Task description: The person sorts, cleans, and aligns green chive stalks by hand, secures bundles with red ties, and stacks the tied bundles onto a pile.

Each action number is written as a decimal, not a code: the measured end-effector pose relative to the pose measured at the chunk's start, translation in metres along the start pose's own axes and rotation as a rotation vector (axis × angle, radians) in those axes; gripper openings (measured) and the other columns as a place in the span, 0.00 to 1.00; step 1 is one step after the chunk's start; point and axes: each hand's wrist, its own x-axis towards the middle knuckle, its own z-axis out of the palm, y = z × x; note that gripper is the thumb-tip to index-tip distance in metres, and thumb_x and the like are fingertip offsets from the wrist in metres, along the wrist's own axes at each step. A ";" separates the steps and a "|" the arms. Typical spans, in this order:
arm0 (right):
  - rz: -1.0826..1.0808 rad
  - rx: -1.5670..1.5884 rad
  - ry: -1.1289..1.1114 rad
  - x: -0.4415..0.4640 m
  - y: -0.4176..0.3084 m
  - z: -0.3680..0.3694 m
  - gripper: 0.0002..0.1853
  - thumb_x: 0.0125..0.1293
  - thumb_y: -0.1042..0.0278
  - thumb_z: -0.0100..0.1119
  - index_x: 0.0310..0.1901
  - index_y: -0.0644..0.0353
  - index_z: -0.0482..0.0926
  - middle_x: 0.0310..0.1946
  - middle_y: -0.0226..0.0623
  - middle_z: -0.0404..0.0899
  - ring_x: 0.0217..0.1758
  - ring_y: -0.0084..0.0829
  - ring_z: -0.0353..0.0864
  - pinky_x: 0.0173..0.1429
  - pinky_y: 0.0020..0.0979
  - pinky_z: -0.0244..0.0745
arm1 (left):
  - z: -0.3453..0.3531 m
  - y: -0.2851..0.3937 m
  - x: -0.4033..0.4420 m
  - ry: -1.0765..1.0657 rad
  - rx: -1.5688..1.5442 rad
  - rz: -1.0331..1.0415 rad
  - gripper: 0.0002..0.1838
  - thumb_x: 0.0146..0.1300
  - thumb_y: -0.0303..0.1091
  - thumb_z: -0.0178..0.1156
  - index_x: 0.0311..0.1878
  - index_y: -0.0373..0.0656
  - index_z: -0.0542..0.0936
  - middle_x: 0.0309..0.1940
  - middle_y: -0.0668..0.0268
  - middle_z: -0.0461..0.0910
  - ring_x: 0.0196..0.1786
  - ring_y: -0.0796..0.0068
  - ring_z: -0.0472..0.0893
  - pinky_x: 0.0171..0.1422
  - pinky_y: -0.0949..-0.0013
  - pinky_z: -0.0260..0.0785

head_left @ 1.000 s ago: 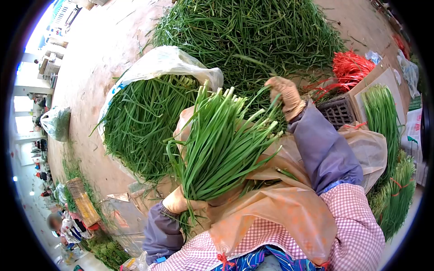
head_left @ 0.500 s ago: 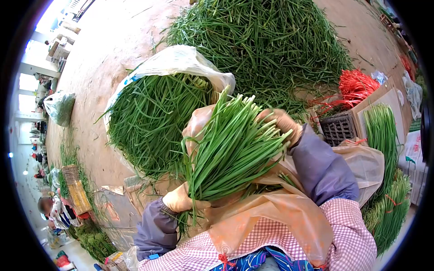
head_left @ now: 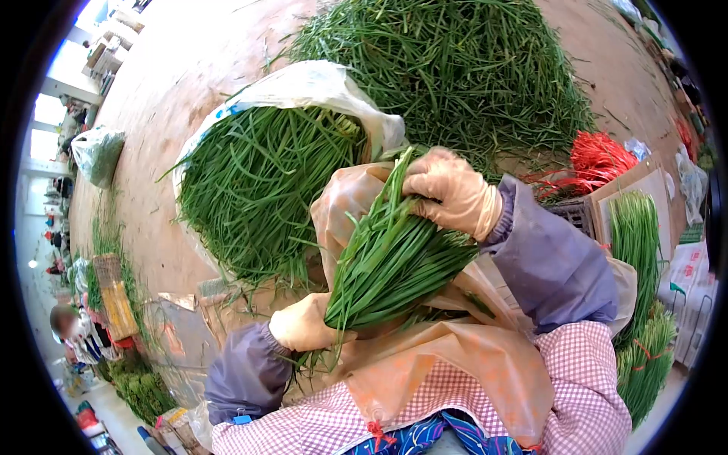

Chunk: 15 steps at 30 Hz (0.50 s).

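A loose bunch of garlic chives (head_left: 402,258) lies slanted across my lap, over a plastic apron (head_left: 455,356). My left hand (head_left: 307,324), in a pale glove, is closed round the lower, leafy end of the bunch. At the upper end my right hand (head_left: 451,193), gloved too, has its fingers curled over the stems. Its fingertips pinch at the stalks, and the cut ends are mostly hidden behind it. Just beyond, to the left, an opened white plastic bag (head_left: 303,83) is full of more garlic chives (head_left: 265,189).
A big heap of loose chives (head_left: 447,76) covers the floor ahead. To the right are red ties (head_left: 599,155), a dark crate (head_left: 569,216), cardboard (head_left: 644,182) and tied chive bundles (head_left: 644,364). A tied bag (head_left: 98,155) stands far left, with another person (head_left: 76,334) below it.
My right hand has moved left and come over the stem ends, its fingers now curled there. The bunch looks narrower. My left hand keeps its hold, and the view has shifted slightly.
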 end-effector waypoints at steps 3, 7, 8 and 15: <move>0.025 0.278 0.349 -0.012 0.007 0.027 0.10 0.61 0.79 0.59 0.44 0.60 0.80 0.34 0.38 0.82 0.35 0.38 0.82 0.40 0.34 0.76 | -0.002 0.010 -0.003 0.002 -0.007 -0.063 0.26 0.56 0.36 0.71 0.57 0.38 0.77 0.48 0.60 0.84 0.47 0.75 0.81 0.55 0.68 0.74; 0.463 0.777 0.773 -0.048 0.039 0.017 0.04 0.72 0.70 0.56 0.42 0.54 0.81 0.26 0.25 0.80 0.21 0.14 0.70 0.23 0.18 0.64 | -0.004 0.010 -0.001 0.000 0.049 -0.040 0.27 0.57 0.38 0.71 0.58 0.38 0.76 0.48 0.60 0.84 0.48 0.76 0.81 0.55 0.68 0.74; 0.631 0.848 0.953 -0.059 0.063 0.007 0.04 0.72 0.69 0.56 0.42 0.53 0.81 0.24 0.24 0.79 0.20 0.14 0.70 0.22 0.19 0.64 | -0.004 0.010 0.000 -0.003 0.062 -0.021 0.28 0.57 0.38 0.71 0.58 0.38 0.76 0.48 0.60 0.84 0.48 0.76 0.81 0.55 0.68 0.74; 0.272 -0.134 0.139 -0.042 -0.008 -0.069 0.41 0.53 0.58 0.72 0.69 0.58 0.66 0.65 0.47 0.70 0.69 0.44 0.66 0.73 0.42 0.56 | -0.001 0.023 0.003 0.026 0.171 -0.038 0.27 0.58 0.39 0.70 0.58 0.39 0.76 0.43 0.59 0.86 0.42 0.74 0.83 0.50 0.69 0.76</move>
